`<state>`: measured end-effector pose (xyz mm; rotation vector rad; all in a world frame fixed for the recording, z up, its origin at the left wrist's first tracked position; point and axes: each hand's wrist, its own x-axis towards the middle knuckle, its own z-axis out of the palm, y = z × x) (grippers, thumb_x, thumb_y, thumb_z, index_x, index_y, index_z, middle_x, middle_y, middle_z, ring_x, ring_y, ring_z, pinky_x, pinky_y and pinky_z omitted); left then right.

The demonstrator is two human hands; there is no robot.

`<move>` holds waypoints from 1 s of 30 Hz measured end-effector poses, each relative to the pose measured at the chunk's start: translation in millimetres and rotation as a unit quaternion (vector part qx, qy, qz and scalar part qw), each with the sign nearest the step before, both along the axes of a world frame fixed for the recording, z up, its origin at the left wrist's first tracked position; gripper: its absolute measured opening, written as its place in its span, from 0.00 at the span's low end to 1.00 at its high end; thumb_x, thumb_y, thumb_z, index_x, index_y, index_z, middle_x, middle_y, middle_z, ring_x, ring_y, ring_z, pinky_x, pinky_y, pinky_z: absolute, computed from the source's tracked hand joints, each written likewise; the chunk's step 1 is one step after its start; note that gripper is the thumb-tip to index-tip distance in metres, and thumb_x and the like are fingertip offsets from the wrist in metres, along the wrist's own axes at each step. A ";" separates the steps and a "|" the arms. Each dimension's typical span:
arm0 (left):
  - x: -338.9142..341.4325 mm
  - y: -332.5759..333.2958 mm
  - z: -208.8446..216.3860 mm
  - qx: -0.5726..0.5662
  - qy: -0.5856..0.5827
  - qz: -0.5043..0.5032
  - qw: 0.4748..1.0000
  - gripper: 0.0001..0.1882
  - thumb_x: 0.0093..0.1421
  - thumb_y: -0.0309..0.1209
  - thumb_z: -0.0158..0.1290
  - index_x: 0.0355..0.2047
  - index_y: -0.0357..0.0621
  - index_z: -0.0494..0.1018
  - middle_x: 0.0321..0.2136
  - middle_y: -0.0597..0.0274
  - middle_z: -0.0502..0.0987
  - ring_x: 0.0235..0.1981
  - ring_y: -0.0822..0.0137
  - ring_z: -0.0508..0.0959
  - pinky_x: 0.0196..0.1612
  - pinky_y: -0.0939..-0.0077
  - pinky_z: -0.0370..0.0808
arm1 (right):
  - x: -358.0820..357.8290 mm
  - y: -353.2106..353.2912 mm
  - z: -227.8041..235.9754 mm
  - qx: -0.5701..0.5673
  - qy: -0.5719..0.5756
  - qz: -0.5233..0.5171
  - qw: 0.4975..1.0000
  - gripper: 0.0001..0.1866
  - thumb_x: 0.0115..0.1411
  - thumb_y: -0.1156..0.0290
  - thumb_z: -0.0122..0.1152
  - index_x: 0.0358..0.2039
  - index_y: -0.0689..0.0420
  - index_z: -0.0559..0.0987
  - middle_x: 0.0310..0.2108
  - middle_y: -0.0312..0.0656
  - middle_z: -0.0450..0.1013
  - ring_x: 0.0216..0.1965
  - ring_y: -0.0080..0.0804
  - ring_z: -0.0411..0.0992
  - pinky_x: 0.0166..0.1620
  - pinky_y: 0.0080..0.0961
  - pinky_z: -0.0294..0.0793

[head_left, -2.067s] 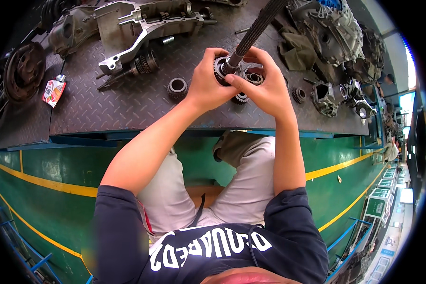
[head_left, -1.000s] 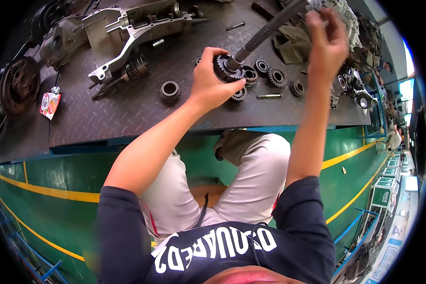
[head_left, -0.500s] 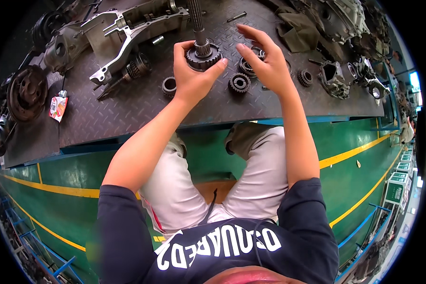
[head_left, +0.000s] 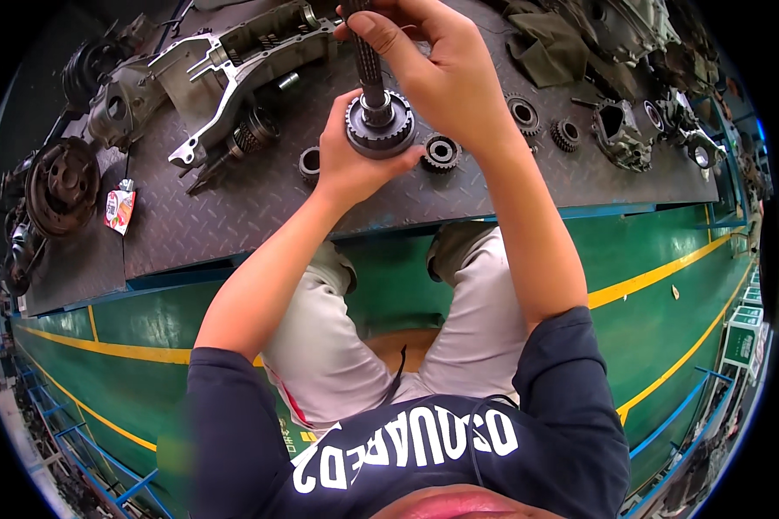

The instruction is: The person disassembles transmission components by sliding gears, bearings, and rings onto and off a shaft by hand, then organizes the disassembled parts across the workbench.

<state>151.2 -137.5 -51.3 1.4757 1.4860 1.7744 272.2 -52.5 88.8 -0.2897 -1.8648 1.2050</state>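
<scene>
A dark splined shaft (head_left: 369,69) stands upright over the table, its lower end inside a toothed gear (head_left: 381,134). My left hand (head_left: 348,166) curls around that gear from the near left, with the thumb along its near side. Higher up, my right hand (head_left: 446,76) closes its thumb and fingers on the upper part of the shaft, whose top end runs out of the picture. A smaller gear (head_left: 441,152) lies just right of my left thumb. Left of my left hand lies a metal ring (head_left: 310,162), partly hidden by that hand.
The dark tread-plate table (head_left: 260,212) carries an open metal housing (head_left: 225,95) and a geared shaft (head_left: 249,138) at left. On the right lie more gears (head_left: 565,135), a small casting (head_left: 621,137) and a dark cloth (head_left: 545,48). A small packet (head_left: 119,210) sits near the left edge.
My right hand has moved up and left from open air beside the gear and closed on the shaft's upper part. My left hand still holds the gear.
</scene>
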 end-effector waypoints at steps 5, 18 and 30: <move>0.8 11.4 -2.9 -0.020 0.029 0.059 0.998 0.43 0.43 0.34 0.81 0.57 0.37 0.71 0.45 0.58 0.84 0.46 0.69 0.84 0.53 0.70 0.82 | 0.7 -1.1 2.1 -0.037 -0.002 -0.014 0.999 0.13 0.74 0.73 0.62 0.54 0.66 0.81 0.41 0.38 0.84 0.41 0.18 0.78 0.47 0.20 0.78; 15.2 23.8 38.4 0.079 -0.034 0.076 0.993 0.34 0.44 0.30 0.79 0.49 0.35 0.76 0.41 0.61 0.85 0.40 0.71 0.84 0.47 0.73 0.83 | 9.0 2.1 -5.2 0.158 0.011 -0.125 0.979 0.16 0.64 0.73 0.69 0.51 0.64 0.84 0.42 0.48 0.81 0.47 0.47 0.78 0.52 0.37 0.77; 11.2 29.7 103.1 0.094 -0.050 0.087 0.990 0.22 0.48 0.30 0.79 0.40 0.37 0.81 0.34 0.64 0.86 0.35 0.74 0.85 0.41 0.77 0.83 | 22.2 45.3 -93.5 -0.160 -0.025 0.129 0.978 0.25 0.69 0.71 0.57 0.65 0.63 0.74 0.57 0.45 0.77 0.60 0.32 0.73 0.65 0.32 0.70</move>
